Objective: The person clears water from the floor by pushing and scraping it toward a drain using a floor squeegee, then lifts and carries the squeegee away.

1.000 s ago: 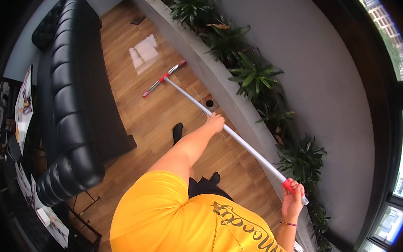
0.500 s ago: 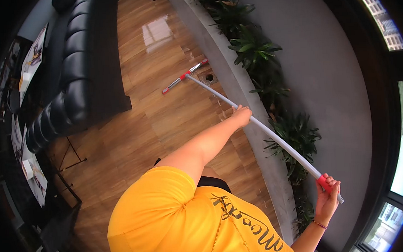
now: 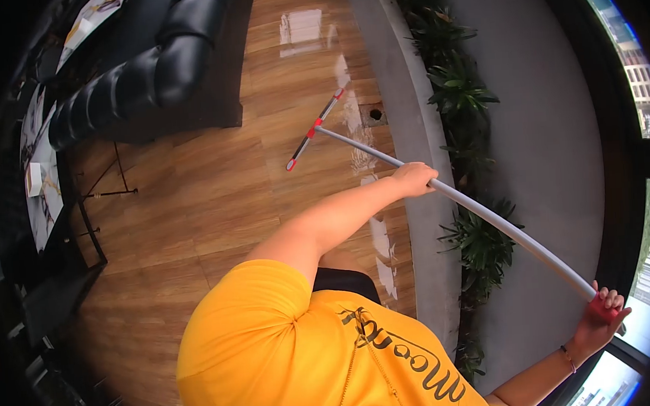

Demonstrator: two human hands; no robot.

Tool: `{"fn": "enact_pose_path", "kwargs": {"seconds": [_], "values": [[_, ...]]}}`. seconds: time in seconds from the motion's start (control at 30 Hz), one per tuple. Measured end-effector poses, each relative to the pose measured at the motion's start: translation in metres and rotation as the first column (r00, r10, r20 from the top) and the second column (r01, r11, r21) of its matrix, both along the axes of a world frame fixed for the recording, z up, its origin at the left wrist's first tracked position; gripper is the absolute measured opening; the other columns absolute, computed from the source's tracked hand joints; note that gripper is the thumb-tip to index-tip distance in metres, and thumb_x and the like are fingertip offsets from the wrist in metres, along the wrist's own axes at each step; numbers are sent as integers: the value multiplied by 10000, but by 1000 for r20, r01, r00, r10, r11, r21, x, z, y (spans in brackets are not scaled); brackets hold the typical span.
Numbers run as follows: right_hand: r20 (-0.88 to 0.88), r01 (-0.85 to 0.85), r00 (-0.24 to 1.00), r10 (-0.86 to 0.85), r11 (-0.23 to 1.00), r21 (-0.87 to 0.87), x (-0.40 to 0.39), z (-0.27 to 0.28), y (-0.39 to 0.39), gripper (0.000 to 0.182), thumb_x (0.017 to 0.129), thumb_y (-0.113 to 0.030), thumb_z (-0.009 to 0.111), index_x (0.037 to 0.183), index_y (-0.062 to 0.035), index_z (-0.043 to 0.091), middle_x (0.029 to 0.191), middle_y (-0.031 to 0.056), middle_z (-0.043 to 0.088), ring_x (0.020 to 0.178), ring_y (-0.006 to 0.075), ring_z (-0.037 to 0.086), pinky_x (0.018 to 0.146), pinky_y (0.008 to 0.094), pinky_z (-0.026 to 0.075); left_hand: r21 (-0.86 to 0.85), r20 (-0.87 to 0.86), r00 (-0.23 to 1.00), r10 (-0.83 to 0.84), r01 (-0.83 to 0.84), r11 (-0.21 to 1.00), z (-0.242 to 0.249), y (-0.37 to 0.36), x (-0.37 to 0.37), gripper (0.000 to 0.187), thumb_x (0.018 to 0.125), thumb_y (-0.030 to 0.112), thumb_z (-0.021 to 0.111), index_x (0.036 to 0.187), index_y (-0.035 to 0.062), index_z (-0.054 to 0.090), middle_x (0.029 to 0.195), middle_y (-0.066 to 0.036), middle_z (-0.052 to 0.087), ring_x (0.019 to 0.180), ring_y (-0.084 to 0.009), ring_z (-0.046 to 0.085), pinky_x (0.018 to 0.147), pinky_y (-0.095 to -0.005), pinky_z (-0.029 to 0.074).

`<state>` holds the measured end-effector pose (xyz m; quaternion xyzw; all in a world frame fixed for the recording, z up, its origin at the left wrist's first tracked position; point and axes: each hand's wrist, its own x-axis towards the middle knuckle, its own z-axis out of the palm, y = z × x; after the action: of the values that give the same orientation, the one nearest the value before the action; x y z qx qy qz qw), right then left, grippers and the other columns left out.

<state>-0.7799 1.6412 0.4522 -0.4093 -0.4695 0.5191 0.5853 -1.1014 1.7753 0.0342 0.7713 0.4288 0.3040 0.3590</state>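
Observation:
A floor squeegee (image 3: pixel 495 219) with a long grey pole runs diagonally across the view. Its narrow head (image 3: pixel 315 128), red at the ends and middle, touches the wood-look floor or hovers just above it. Partway down the pole, my left hand (image 3: pixel 415 179) is wrapped around it with the arm stretched out. My right hand (image 3: pixel 603 312) grips the red end of the handle at far right, near the windows. Right of the squeegee head, a square floor drain (image 3: pixel 374 115) with a dark hole lies beside the planter's base. Wet, shiny streaks (image 3: pixel 354 112) show on the floor.
A curved grey planter (image 3: pixel 418 115) with leafy plants (image 3: pixel 461 87) borders the floor on the right. A black tufted sofa (image 3: pixel 175 71) stands at upper left. Marble-topped tables (image 3: pixel 45 190) with a thin metal frame (image 3: pixel 118 171) are at far left. Windows (image 3: pixel 645 258) line the right edge.
My right hand has moved outward to the right with the handle end. The squeegee head has turned steeper and sits farther from the drain. The view has shifted, with the sofa higher up.

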Motion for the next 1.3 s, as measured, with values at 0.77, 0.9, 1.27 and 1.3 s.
{"fn": "enact_pose_path", "kwargs": {"seconds": [0.77,0.9,1.27,1.3], "values": [[153,-241,932,329,877,-416,-97,-191,296,239,936,-303,597,836,-87,576,827,26,582,918,164,623,757,381,575,-240,-356,558,750,-830,503,-164,-50,-48,160,868,229,616,859,86,687,821,-185,664,804,-388,630,750,-467,492],[359,-262,869,342,932,-252,-14,-105,369,236,929,-317,606,927,-80,600,906,47,626,973,152,633,741,332,592,-247,-183,603,776,-792,558,-107,47,50,91,818,163,657,852,84,686,793,-151,668,805,-347,638,749,-455,470],[588,-443,765,263,878,183,-57,77,359,329,921,-261,568,671,-72,671,715,81,682,732,212,672,727,362,560,-248,205,720,663,-617,747,5,170,100,176,822,208,567,807,64,665,838,-182,659,837,-407,616,748,-482,495],[620,-495,742,255,832,250,-64,82,352,315,919,-246,568,675,-75,672,677,82,676,709,220,674,730,361,565,-222,208,709,674,-637,738,13,164,90,187,824,208,564,792,56,668,824,-183,660,820,-405,620,729,-479,500]]}}
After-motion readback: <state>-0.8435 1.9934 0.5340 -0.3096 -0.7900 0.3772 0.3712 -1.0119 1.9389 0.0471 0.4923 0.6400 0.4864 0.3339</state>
